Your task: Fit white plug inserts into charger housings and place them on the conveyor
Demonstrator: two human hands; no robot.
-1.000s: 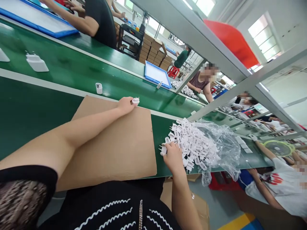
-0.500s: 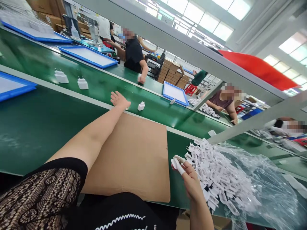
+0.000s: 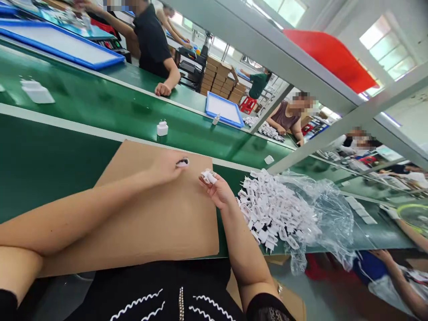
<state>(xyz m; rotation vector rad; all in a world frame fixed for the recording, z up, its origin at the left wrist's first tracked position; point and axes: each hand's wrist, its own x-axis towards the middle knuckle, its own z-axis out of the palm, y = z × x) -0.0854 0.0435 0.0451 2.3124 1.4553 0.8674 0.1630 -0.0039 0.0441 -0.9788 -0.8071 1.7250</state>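
My left hand (image 3: 165, 166) is blurred over the cardboard sheet (image 3: 140, 223). It closes around a white charger shell (image 3: 183, 163) whose dark opening faces right. Close by on the right, my right hand (image 3: 219, 189) pinches a small white plastic charger part (image 3: 207, 176) between the thumb and fingers, which wear white covers. A small gap separates the two parts. Beside my right forearm lies a heap of white charger parts (image 3: 277, 209), some with pins showing.
White chargers, one upright (image 3: 162, 128) and one larger-looking (image 3: 37, 92), stand on the green belt (image 3: 127, 113). Clear plastic film (image 3: 331, 214) lies by the heap. A slanted metal post (image 3: 301, 145) rises behind it. Across the belt are blue-rimmed trays (image 3: 224, 109) and co-workers.
My left hand has come back from the belt to the cardboard and now holds a charger shell. My right hand has moved up and left toward it, and the view has turned right.
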